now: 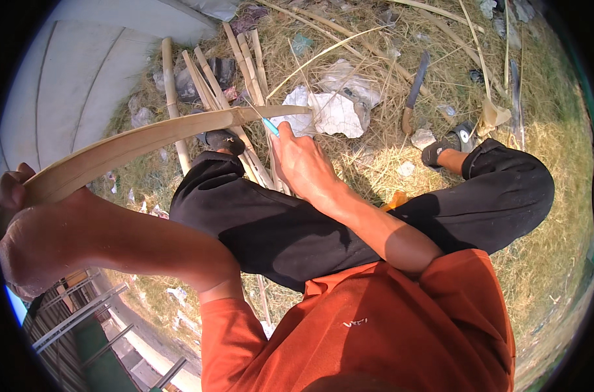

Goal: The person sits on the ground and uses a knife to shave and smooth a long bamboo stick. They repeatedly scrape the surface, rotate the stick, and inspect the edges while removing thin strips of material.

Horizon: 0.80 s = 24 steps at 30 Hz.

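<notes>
My left hand [24, 238], at the far left, is closed round the wide end of a split bamboo strip [137, 136]. The strip runs slightly curved across in front of me and narrows toward its right end, near a white rock [339, 114]. My right hand [303, 160] is closed round the turquoise handle of a small knife [270, 126]. Its thin blade points up and to the left and lies across the strip near a node. Whether the edge is cutting into the bamboo is too small to tell.
Several bamboo poles [171, 104] lie beyond the strip on dry grass [538, 215]. A big wooden-handled knife [415, 91] lies right of the rock. My sandalled foot [463, 138] rests near it. A pale grey wall [68, 85] rises at left, metal bars [81, 317] at lower left.
</notes>
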### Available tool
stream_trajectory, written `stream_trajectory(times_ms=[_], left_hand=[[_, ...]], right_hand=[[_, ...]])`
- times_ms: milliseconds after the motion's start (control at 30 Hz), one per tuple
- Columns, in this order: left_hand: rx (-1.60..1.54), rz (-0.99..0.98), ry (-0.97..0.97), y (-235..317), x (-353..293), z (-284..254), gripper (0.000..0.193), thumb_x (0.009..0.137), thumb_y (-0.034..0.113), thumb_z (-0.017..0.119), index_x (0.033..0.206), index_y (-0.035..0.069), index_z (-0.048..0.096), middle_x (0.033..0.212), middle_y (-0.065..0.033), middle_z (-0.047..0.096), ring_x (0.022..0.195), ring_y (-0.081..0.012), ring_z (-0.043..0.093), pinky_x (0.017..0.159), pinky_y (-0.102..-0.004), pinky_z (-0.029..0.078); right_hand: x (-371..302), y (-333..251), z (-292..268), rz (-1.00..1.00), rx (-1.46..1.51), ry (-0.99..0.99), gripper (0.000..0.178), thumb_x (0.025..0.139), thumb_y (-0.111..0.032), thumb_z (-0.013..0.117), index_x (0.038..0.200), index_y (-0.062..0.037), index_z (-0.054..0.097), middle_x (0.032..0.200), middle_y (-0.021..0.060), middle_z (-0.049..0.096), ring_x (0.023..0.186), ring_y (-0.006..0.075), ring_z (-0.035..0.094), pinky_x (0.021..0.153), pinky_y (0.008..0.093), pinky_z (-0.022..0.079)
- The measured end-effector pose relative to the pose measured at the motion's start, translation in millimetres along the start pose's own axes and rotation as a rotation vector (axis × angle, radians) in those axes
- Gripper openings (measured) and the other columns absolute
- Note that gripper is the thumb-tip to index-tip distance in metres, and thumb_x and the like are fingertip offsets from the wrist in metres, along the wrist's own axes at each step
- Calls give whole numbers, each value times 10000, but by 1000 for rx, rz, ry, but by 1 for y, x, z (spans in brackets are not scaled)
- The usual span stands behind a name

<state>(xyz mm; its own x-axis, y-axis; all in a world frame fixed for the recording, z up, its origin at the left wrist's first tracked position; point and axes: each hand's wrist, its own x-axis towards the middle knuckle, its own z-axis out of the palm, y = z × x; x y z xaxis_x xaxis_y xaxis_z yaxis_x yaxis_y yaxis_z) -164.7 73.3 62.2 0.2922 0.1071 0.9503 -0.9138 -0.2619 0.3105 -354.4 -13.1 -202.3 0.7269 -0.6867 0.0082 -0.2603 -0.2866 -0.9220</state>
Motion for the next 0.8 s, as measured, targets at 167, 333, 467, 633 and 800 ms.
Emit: stream_trajectory(times_ms=[167, 333, 467, 633, 800], left_hand=[[589, 140, -94, -15, -13, -25, 205, 860, 171, 596, 960, 16, 507, 835, -84, 551, 801, -172, 590, 834, -258, 511], [484, 119, -120, -23, -9, -23, 265, 831, 98, 601, 1057, -4, 509, 921, -99, 588, 836, -165, 604, 833, -246, 504], [139, 98, -58, -9, -6, -9, 228, 852, 86, 534, 1032, -52, 512, 910, -133, 597, 818, -200, 619, 836, -309, 527], [11, 81, -82, 4, -11, 3, 229, 878, 71, 450, 1001, -111, 516, 896, -176, 609, 796, -244, 637, 840, -388, 555], [60, 121, -128, 16, -18, 3, 245, 903, 75, 399, 955, -110, 551, 930, -172, 626, 833, -240, 648, 901, -407, 557]], right_hand=[[-5, -29, -24, -33, 114, 4, 234, 968, -185, 456, 992, 46, 472, 565, 256, 544, 558, 455, 561, 490, 505, 420], [-7, 7, -6, 23, -70, -10, 223, 956, -178, 461, 981, 43, 481, 567, 267, 546, 565, 468, 565, 503, 510, 434], [-8, -25, -31, -1, 3, -57, 268, 949, -196, 478, 1011, 65, 485, 592, 268, 582, 606, 461, 608, 540, 519, 482], [-3, -17, -18, -11, -16, -46, 281, 959, -217, 461, 1003, 58, 493, 580, 264, 574, 600, 457, 606, 517, 514, 474], [3, -21, -38, 59, 69, -83, 319, 977, -260, 421, 1025, 47, 491, 597, 265, 581, 622, 458, 608, 557, 520, 473]])
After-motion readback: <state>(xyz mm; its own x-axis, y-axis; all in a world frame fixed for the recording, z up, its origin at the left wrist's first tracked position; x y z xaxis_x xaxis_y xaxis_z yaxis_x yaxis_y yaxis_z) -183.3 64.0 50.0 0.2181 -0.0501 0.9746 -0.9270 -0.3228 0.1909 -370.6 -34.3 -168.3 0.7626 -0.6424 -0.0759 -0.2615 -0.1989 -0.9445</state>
